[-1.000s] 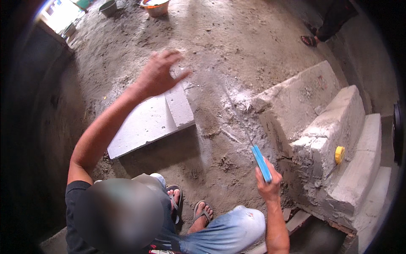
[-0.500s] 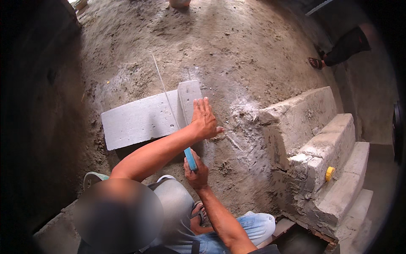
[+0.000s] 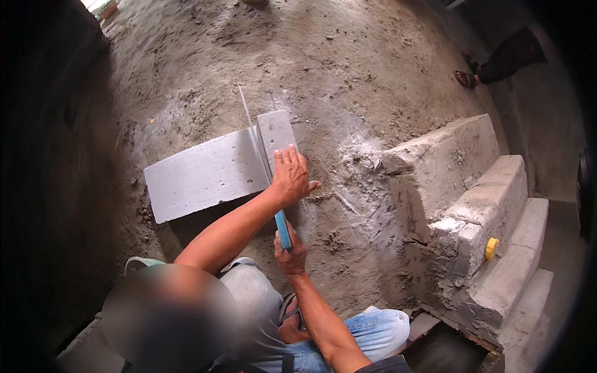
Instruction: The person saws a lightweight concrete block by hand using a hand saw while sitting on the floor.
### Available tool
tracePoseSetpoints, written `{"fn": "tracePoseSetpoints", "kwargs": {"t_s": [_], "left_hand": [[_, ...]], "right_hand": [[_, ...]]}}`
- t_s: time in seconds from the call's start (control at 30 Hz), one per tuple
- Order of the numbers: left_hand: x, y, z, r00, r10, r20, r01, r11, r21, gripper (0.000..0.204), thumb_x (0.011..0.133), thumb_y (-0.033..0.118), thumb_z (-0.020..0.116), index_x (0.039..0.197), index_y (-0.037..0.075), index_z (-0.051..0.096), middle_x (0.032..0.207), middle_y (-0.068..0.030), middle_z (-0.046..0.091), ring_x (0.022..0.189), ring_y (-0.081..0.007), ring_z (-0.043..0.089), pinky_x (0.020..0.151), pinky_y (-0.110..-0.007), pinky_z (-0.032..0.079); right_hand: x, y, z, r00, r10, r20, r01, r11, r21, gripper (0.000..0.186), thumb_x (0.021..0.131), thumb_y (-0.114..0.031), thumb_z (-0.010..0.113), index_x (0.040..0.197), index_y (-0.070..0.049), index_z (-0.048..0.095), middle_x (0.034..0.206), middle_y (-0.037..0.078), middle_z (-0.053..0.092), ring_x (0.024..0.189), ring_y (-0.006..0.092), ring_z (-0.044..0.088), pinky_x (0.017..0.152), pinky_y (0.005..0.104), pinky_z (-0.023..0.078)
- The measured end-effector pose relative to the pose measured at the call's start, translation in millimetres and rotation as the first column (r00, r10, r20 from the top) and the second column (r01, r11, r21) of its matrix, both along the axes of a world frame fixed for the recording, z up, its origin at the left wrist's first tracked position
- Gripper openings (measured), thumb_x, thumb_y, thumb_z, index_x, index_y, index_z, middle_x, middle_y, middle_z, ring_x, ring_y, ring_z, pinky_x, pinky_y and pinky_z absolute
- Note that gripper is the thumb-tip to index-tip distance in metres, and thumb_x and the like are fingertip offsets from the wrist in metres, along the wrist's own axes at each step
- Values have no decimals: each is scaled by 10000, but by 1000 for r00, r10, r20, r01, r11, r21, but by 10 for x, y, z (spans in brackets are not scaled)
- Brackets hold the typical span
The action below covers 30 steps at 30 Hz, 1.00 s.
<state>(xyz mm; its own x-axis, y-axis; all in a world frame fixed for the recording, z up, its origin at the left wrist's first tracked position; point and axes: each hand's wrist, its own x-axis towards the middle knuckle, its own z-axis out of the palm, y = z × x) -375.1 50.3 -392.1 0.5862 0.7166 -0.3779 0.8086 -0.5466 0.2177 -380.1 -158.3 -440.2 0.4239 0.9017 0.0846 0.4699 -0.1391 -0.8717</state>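
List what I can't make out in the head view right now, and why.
In the head view:
Lower end of the saw's blue handle: covered by the right hand.
Palm of the left hand: hidden by the hand itself.
Teeth on the blade: too small.
Whatever the blurred oval covers.
Body beyond the dark-clothed leg: lost at the dark rim.

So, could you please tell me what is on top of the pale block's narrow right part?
The left hand is on the narrow part; the surface directly beneath it cannot be seen.
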Motion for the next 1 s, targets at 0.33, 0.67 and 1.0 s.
{"fn": "tracePoseSetpoints", "kwargs": {"t_s": [0.33, 0.67, 1.0], "left_hand": [[45, -13, -23, 997, 38, 63, -38, 999, -2, 1062, 782, 672, 675, 1338, -188, 390, 1472, -400, 299, 1355, -549, 328, 1110, -634, 266], [16, -2, -14, 1000, -7, 11, 7, 1000, 4, 1129, 701, 678, 746, 1354, -164, 373, 1479, -400, 286, 1347, -554, 353, 1100, -630, 302], [-13, -1, -1, 999, -26, -18, 26, 1000, 8, 1163, 659, 684, 770, 1368, -149, 374, 1484, -399, 283, 1353, -551, 351, 1101, -617, 307]], "right_hand": [[31, -41, -42, 997, -27, 72, 29, 999, -28, 445, 890, -181, 679, 1297, -37, 570, 1092, 214, 690, 899, 388, 703, 744, 439, 577], [-55, -37, 31, 996, -40, 77, 47, 995, -88, 369, 907, -119, 637, 1259, -15, 599, 1127, 235, 673, 999, 373, 687, 842, 425, 552], [-44, -105, 82, 998, -62, 9, 63, 991, -116, 350, 918, -141, 639, 1235, 4, 610, 1073, 233, 683, 933, 369, 697, 796, 427, 546]]}}
